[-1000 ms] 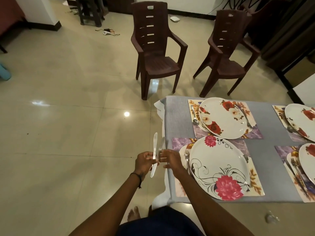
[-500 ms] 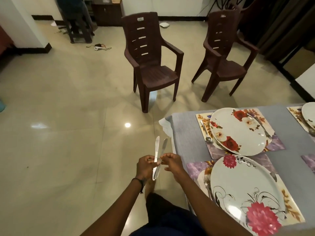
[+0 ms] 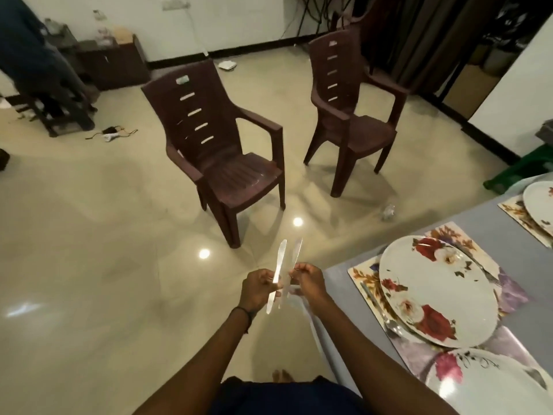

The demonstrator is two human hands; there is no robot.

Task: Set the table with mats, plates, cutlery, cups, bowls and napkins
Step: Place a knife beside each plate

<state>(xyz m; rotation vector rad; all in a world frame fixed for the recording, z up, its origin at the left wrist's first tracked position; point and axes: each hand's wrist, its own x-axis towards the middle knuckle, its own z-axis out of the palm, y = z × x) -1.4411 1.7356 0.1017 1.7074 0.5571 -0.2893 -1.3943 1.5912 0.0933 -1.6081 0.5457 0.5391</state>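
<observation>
- Two knives (image 3: pixel 280 256) stand near upright, side by side, tips up, over the floor just left of the table (image 3: pixel 502 241).
- The left hand (image 3: pixel 258 290) pinches one and the right hand (image 3: pixel 309 280) the other, fingers curled on the handles.
- Likely step: cutlery. Next, a knife needs laying beside a plate (image 3: pixel 437 292) on its mat (image 3: pixel 363 272).

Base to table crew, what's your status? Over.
Left hand grips one knife, right hand pinches second knife. Both held over floor, beside table. Nearest plate on its mat; nothing in the way.
</observation>
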